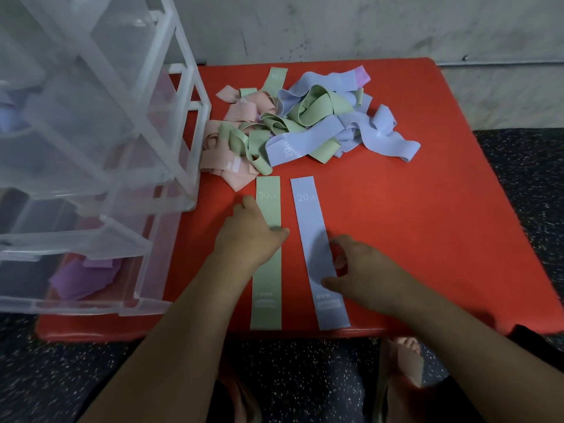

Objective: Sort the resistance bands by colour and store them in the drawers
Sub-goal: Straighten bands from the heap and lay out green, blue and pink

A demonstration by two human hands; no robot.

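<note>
Two bands lie flat side by side on the red table [427,209]: a green band [266,282] marked 30 LB and a blue band [308,215] marked 20 LB. My left hand [250,236] rests on the green band's middle, thumb stretched across it. My right hand [363,273] has its thumb on the blue band, with curled fingers pinching its right edge. Behind them sits a tangled pile of bands [305,123] in pink, green, blue and one purple end.
A clear plastic drawer unit [100,148] stands on the table's left side. Its bottom drawer [82,270] is pulled out and holds purple bands. A wall runs behind the table. Dark speckled floor and my feet show below the front edge.
</note>
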